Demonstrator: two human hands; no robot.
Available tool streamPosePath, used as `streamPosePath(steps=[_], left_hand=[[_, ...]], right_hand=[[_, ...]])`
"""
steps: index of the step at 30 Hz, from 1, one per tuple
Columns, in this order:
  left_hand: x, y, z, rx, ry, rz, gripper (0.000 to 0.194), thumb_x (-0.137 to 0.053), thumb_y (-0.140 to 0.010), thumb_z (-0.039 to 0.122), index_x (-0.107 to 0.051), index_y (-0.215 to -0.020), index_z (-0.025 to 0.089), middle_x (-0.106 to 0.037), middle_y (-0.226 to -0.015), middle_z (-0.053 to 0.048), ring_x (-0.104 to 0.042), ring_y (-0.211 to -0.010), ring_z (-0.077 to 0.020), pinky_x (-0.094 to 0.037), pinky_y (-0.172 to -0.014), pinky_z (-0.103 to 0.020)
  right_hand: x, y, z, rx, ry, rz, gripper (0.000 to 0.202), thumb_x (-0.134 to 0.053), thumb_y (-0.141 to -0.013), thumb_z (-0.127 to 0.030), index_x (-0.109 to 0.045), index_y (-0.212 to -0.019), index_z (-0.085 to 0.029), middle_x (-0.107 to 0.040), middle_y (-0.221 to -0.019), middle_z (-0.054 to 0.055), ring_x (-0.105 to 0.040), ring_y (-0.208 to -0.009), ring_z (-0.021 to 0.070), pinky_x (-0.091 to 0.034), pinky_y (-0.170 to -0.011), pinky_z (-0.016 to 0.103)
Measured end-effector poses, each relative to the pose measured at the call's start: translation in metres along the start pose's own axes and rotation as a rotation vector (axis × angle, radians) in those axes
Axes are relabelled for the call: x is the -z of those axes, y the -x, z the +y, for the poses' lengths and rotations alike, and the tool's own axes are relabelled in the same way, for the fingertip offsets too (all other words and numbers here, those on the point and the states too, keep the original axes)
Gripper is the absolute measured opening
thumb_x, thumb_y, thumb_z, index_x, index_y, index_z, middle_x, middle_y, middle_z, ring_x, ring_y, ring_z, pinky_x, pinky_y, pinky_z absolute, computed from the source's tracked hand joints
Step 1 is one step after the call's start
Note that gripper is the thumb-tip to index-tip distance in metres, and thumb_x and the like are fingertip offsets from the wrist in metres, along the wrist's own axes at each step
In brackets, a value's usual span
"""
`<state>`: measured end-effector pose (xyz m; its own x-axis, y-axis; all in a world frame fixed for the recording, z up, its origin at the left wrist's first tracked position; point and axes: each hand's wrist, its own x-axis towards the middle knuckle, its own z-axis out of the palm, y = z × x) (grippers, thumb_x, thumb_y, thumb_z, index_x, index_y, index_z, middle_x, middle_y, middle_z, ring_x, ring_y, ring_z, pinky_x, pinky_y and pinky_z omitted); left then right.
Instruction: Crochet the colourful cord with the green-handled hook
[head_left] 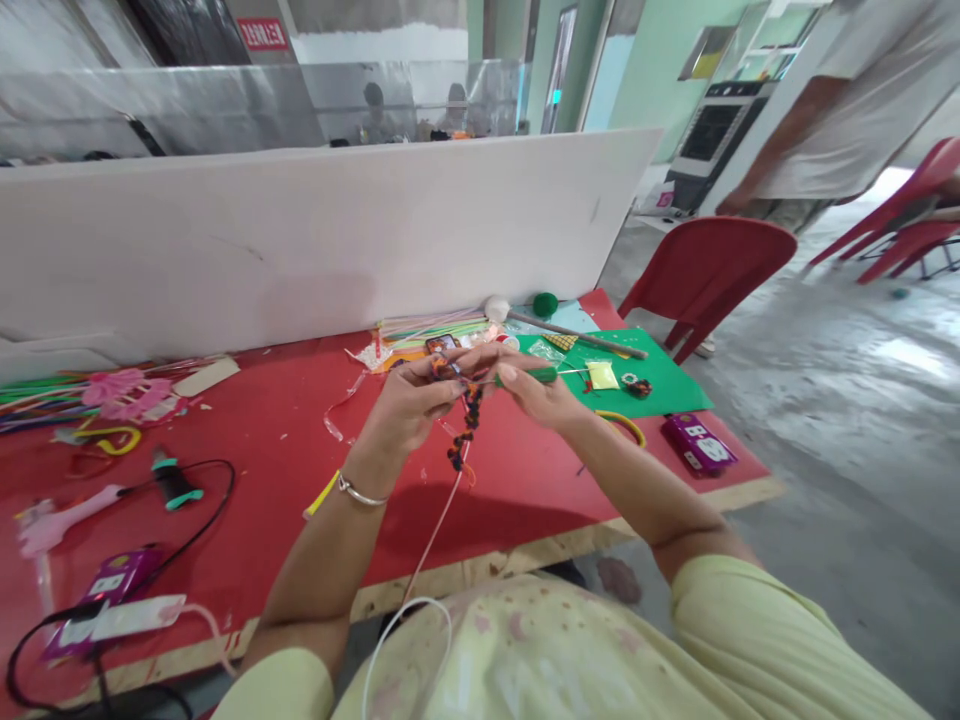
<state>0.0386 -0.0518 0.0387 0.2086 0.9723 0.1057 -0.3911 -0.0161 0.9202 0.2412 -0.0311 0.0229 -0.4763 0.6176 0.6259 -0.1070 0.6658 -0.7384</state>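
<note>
left hand (411, 402) pinching dark strand (471, 408), right hand (534, 392) gripping green-handled tool (543, 375), green sheet (667, 385) beyond, white board (300, 245) behind

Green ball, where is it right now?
Head view: the green ball sits right of centre by the white board, just right of the white ball.

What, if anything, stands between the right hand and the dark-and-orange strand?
Nothing visible blocks the way. The right hand holds a green-handled tool close by the strand, and the left hand grips the strand's upper part. Its lower end hangs over the red table.
</note>
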Motion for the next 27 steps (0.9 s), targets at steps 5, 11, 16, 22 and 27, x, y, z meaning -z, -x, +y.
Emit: streamPosePath(steps=[5,11,16,22,27], left_hand=[[-0.018,0.002,-0.023,-0.336,-0.225,0.24,0.035,-0.086,-0.069,0.017,-0.083,-0.104,0.023,-0.077,-0.093,-0.002,-0.067,-0.083,-0.0154,-0.056,-0.076,-0.028],[-0.021,0.002,-0.026,-0.175,0.012,0.285,0.031,-0.087,-0.064,0.018,-0.079,-0.093,0.021,-0.062,-0.07,0.004,-0.051,-0.057,-0.0077,-0.039,-0.048,-0.017],[-0.001,0.003,-0.002,0.211,0.243,0.018,0.037,-0.085,-0.059,0.016,-0.077,-0.095,0.013,-0.06,-0.065,0.002,-0.03,-0.044,0.0003,-0.02,-0.04,-0.013],[0.008,0.01,0.006,0.186,0.209,0.014,0.041,-0.085,-0.059,0.011,-0.08,-0.1,0.012,-0.05,-0.059,0.007,-0.032,-0.044,0.0004,-0.022,-0.039,-0.013],[0.008,0.009,0.006,0.14,0.143,0.014,0.042,-0.085,-0.06,0.012,-0.082,-0.101,0.012,-0.054,-0.064,0.005,-0.034,-0.044,0.0003,-0.021,-0.04,-0.015]], right_hand=[[-0.051,0.009,0.031,-0.166,-0.187,0.525,0.039,-0.05,-0.104,-0.055,-0.069,-0.107,-0.021,-0.065,-0.087,0.002,-0.063,-0.078,0.0146,-0.059,-0.073,0.027],[-0.078,0.006,0.029,-0.025,0.087,0.775,0.049,-0.041,-0.106,-0.058,-0.065,-0.082,-0.022,-0.066,-0.098,0.008,-0.065,-0.101,0.0206,-0.057,-0.096,0.038],[-0.055,0.008,0.026,0.161,0.223,0.536,0.052,-0.047,-0.102,-0.064,-0.07,-0.081,-0.022,-0.063,-0.113,0.01,-0.064,-0.105,0.0239,-0.056,-0.099,0.046],[-0.019,0.008,0.026,0.302,0.237,0.222,0.036,-0.059,-0.099,-0.058,-0.075,-0.097,-0.026,-0.057,-0.126,0.009,-0.067,-0.102,0.0226,-0.061,-0.093,0.046],[0.0,0.008,0.02,0.336,0.309,0.072,0.025,-0.063,-0.099,-0.048,-0.073,-0.11,-0.028,-0.055,-0.133,0.01,-0.067,-0.109,0.023,-0.063,-0.093,0.043]])
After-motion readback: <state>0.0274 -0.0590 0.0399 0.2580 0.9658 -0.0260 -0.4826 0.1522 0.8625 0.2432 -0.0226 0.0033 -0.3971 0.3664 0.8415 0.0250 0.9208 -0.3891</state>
